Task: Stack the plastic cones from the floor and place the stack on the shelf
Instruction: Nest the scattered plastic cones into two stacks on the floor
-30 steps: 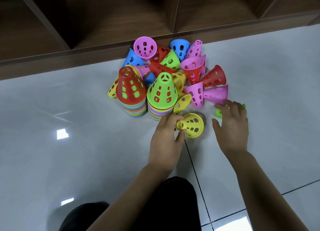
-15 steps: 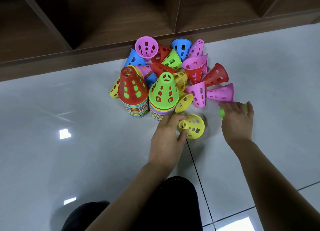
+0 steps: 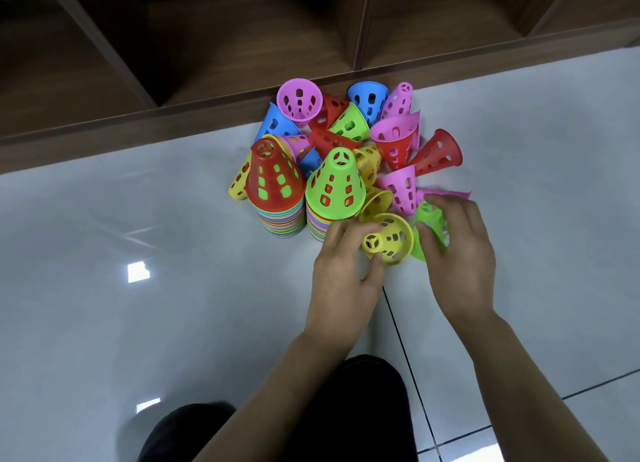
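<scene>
So going left to right on the floor (image 3: 138,305): two upright stacks side by side, the red-topped stack (image 3: 275,187) then the green-topped stack (image 3: 335,187), with a messy pile of loose cones (image 3: 374,129) behind them against the shelf (image 3: 207,45), maybe fifteen or so, too tangled to count exactly. The left hand (image 3: 346,271) is pinched on a yellow cone (image 3: 389,241) lying sideways, narrow tip toward the person, mouth facing the pile. Just right of it, the right hand (image 3: 457,250) is curled around a green cone (image 3: 431,226), a bit blurred. Both are right next to the green-topped stack, the left hand closer, so I'd guess the yellow one gets flipped upright and dropped on there.
</scene>
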